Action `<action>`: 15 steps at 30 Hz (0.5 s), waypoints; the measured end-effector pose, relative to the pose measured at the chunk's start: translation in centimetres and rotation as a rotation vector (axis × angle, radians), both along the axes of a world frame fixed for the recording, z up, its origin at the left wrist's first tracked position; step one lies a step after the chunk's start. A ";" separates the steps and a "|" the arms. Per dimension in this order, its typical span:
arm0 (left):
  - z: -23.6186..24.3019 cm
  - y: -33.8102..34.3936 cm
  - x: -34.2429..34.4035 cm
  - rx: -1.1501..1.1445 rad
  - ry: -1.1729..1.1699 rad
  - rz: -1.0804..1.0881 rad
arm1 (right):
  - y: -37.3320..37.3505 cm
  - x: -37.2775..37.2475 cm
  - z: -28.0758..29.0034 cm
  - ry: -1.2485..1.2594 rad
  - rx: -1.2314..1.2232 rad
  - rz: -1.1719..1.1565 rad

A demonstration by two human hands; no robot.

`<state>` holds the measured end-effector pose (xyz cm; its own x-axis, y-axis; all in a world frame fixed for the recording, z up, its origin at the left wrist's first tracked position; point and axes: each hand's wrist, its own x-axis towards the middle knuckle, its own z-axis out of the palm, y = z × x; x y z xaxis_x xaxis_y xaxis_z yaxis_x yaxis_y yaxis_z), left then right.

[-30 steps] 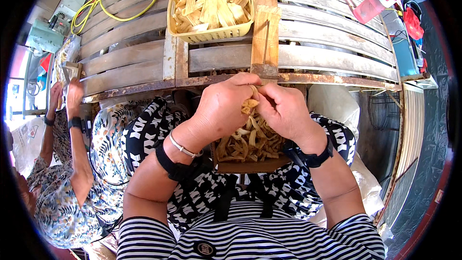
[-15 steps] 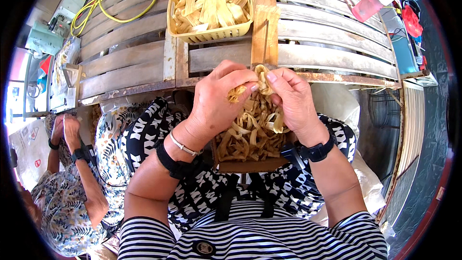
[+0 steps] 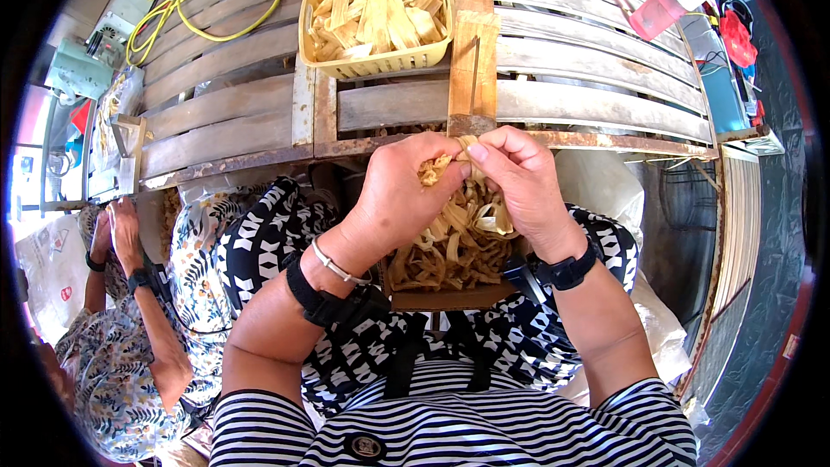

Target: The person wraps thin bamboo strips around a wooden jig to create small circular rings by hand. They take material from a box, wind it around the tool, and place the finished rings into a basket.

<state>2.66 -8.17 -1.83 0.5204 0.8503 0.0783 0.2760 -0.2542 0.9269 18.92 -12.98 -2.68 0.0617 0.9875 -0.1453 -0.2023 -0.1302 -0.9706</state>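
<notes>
My left hand [image 3: 399, 186] and my right hand [image 3: 529, 186] meet just short of the table edge, both with fingers closed. Pinched between them is a pale yellow, dried-looking plant strip [image 3: 468, 149], bent over at the fingertips. A crumpled yellow bit of similar material [image 3: 434, 170] pokes out of my left fist. Below the hands, on my lap, sits a cardboard box [image 3: 454, 297] holding many curled and knotted strips [image 3: 451, 266]. My hands partly cover its far end.
On the slatted table [image 3: 229, 91] stands a yellow plastic basket [image 3: 380, 64] of flat strips, beside a wooden block [image 3: 473, 60]. A yellow cable [image 3: 229, 36] lies far left, a pink bottle [image 3: 661, 13] far right. A co-worker's hands [image 3: 117, 229] are at the left.
Both hands have lowered slightly toward me and drawn closer together. The strip's loop, upright before, is now pressed down between the fingers.
</notes>
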 end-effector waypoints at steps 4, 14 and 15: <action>-0.6 -0.1 -0.2 -0.155 -0.181 0.066 | 0.3 -0.3 0.5 -0.065 -0.052 0.047; 2.0 1.9 -2.0 -0.550 -0.486 0.209 | 0.0 1.1 1.4 0.316 -0.281 0.186; 2.1 2.1 -2.0 -0.481 -0.399 0.177 | 0.2 0.9 1.3 0.311 -0.305 0.134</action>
